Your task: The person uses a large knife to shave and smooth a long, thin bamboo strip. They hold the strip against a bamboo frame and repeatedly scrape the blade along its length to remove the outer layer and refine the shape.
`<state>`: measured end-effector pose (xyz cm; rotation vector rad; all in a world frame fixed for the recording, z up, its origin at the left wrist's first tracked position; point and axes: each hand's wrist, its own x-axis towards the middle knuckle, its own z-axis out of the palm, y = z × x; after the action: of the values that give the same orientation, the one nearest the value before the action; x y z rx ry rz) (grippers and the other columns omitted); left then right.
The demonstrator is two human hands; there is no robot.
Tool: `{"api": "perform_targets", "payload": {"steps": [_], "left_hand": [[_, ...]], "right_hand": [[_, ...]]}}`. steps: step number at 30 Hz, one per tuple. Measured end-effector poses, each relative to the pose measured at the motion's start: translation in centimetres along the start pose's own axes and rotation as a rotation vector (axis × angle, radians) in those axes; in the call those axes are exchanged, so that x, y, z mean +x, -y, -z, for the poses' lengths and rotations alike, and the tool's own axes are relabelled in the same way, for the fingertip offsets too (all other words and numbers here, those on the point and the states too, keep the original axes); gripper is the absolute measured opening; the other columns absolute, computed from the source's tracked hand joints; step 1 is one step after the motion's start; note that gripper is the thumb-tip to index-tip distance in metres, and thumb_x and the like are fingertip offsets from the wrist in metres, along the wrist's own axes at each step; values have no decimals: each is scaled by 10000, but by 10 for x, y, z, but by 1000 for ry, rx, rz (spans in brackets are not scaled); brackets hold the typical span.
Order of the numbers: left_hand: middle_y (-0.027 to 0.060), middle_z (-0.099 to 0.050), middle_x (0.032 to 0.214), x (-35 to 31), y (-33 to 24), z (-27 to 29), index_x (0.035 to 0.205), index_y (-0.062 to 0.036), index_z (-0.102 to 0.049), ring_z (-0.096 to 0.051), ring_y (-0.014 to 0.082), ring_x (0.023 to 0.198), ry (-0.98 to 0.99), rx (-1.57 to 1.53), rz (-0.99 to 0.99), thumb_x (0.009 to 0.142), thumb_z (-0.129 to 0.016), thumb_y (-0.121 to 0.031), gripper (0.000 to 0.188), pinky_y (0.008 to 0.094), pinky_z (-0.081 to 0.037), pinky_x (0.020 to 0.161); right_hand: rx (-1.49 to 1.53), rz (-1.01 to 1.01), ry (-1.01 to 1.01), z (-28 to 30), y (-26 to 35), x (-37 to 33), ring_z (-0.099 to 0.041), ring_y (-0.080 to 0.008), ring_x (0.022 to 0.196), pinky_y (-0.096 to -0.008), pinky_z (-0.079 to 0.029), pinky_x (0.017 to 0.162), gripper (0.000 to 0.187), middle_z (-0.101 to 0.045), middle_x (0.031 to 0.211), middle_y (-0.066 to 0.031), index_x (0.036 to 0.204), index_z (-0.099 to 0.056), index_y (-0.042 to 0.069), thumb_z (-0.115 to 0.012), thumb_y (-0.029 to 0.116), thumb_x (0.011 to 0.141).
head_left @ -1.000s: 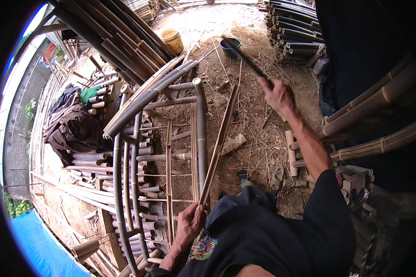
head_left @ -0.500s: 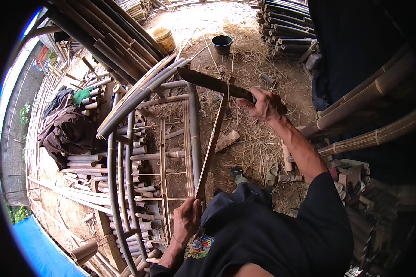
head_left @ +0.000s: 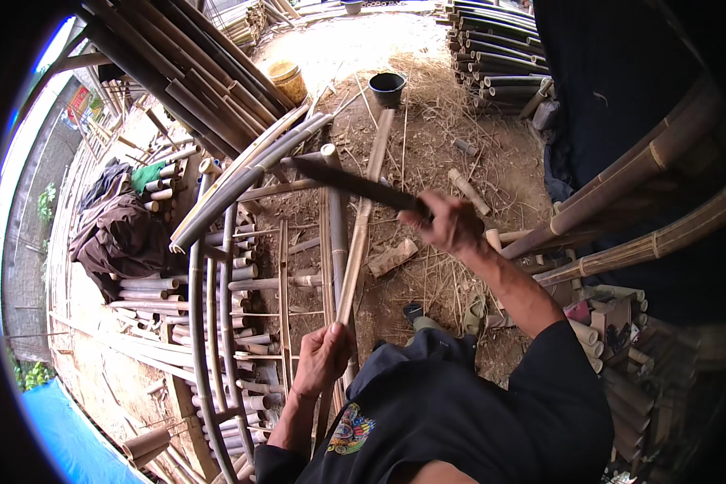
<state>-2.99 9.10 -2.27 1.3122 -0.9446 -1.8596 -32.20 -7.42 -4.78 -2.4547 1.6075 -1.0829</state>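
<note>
My left hand (head_left: 325, 355) is closed around the near end of a split bamboo strip (head_left: 357, 254), which points away from me toward the black bucket. The strip's pale face shows. My right hand (head_left: 446, 222) grips the handle of a machete (head_left: 355, 184), slightly smeared by motion. The dark blade points left and passes over the strip's upper half; whether it touches the strip I cannot tell. Just left of the strip stands a bamboo frame (head_left: 338, 234) of poles and crosspieces.
Split bamboo lengths (head_left: 250, 181) lie across the frame's far end. A black bucket (head_left: 387, 87) and a yellowish bucket (head_left: 286, 79) stand ahead. Bamboo poles (head_left: 500, 48) are stacked far right; thick poles (head_left: 645, 161) slant in at right. Brown cloth (head_left: 125, 234) lies at left.
The strip has turned so its pale, wide face shows, and its far end reaches closer to the black bucket. My right hand and the machete have moved slightly down and left.
</note>
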Motion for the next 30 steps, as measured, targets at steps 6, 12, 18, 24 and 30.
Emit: {"api": "perform_targets", "payload": {"steps": [6, 12, 18, 24, 30], "left_hand": [[-55, -429, 579, 9, -8, -32, 877, -9, -621, -358, 31, 478, 66, 25, 42, 993, -499, -399, 425, 200, -248, 434], [-52, -462, 625, 55, -43, -42, 1108, 33, -608, -409, 41, 499, 7, -46, -67, 975, -554, -340, 400, 203, -315, 433], [-17, -480, 567, 97, -250, -56, 933, -59, -617, -425, 51, 413, -608, 626, -736, 985, -511, -297, 266, 202, -315, 387], [56, -576, 806, 40, -421, 12, 1014, -46, -610, -485, 83, 648, -1111, 867, -1261, 972, -525, -273, 246, 255, -361, 547], [98, -601, 930, -32, -333, 34, 1101, -20, -584, -540, 156, 814, -1078, 299, -1390, 975, -518, -267, 286, 317, -419, 703]], "right_hand": [[49, -400, -103, 35, -101, 44, -370, -69, 359, -294, -274, 274, 678, -393, 491, 61, 677, -490, 166, -274, 778, 871], [1066, -924, -249, 66, -161, 62, -517, -109, 449, -263, -405, 392, 495, -528, 558, -14, 785, -549, 84, -608, 568, 872], [1287, -997, 287, 5, -135, -8, -534, -87, 510, -262, -449, 436, 525, -664, 909, -137, 1257, -499, 0, -682, 281, 853], [1711, -1075, 738, -28, -33, -20, -554, -76, 485, -229, -462, 398, 436, -684, 868, -166, 1140, -584, -28, -683, 295, 864], [1758, -973, 89, -60, -7, 47, -534, -105, 460, -252, -449, 406, 495, -676, 806, -144, 1041, -588, -22, -663, 440, 882]]}}
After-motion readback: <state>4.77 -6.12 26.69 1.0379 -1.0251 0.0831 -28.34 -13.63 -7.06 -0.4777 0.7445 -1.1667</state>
